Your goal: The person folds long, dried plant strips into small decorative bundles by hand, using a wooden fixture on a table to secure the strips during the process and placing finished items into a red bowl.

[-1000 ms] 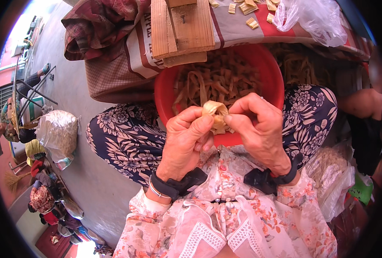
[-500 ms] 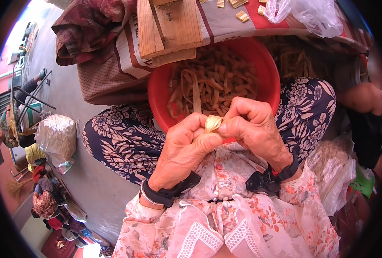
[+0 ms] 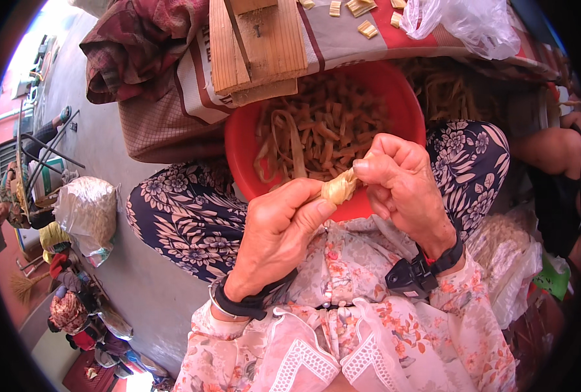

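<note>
A folded pale yellow strip [image 3: 339, 188], looking like dried plant fibre, is stretched between my two hands above the near rim of a red basin [image 3: 238, 140]. My left hand [image 3: 281, 225] pinches its near-left end between thumb and fingers. At its upper right end, my right hand [image 3: 405, 186] grips it with thumb and forefinger, the other fingers curled. Many brownish cut strips [image 3: 330, 127] fill the basin below, with one longer looped strip on their left side. The exact folds of the held strip are partly hidden by my fingers.
Beyond the basin, a wooden block with a slot [image 3: 261, 49] rests on a cloth-covered table [image 3: 349, 49] beside small woven pieces [image 3: 367, 29] and a clear plastic bag [image 3: 480, 26]. Filled plastic bags [image 3: 88, 212] stand on both sides. Another person's knee [image 3: 555, 150] is at the right.
My right hand has moved up and right, pulling one end of the yellow strip outward. More of the strip now shows between my hands; the left hand has barely shifted.
</note>
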{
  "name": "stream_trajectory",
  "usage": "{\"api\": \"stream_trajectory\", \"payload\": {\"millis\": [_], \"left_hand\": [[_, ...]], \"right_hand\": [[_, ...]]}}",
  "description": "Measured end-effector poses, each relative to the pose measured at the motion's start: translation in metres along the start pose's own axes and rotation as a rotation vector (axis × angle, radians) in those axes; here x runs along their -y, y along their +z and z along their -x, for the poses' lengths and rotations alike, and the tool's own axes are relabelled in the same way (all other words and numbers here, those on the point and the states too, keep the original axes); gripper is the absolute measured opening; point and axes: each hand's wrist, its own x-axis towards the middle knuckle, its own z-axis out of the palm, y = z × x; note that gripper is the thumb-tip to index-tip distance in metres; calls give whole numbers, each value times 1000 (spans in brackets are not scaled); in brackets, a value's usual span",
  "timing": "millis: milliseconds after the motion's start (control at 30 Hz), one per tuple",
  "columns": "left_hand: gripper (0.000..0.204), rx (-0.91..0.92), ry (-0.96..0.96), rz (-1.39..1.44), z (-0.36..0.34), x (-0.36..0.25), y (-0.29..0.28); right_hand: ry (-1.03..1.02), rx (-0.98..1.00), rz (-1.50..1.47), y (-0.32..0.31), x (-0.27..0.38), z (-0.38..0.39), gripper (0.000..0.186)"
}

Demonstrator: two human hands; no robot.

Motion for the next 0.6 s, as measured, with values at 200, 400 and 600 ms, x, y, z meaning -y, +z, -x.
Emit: {"api": "stream_trajectory", "payload": {"millis": [200, 400, 600], "left_hand": [[23, -20, -282, 562, 6, 7, 7], [23, 22, -289, 802, 7, 13, 5], [17, 121, -240, 514, 10, 13, 6]], "right_hand": [[-39, 39, -90, -4, 1, 3, 23], [-180, 90, -43, 4, -6, 5, 14], [-122, 251, 112, 7, -13, 9, 30]]}}
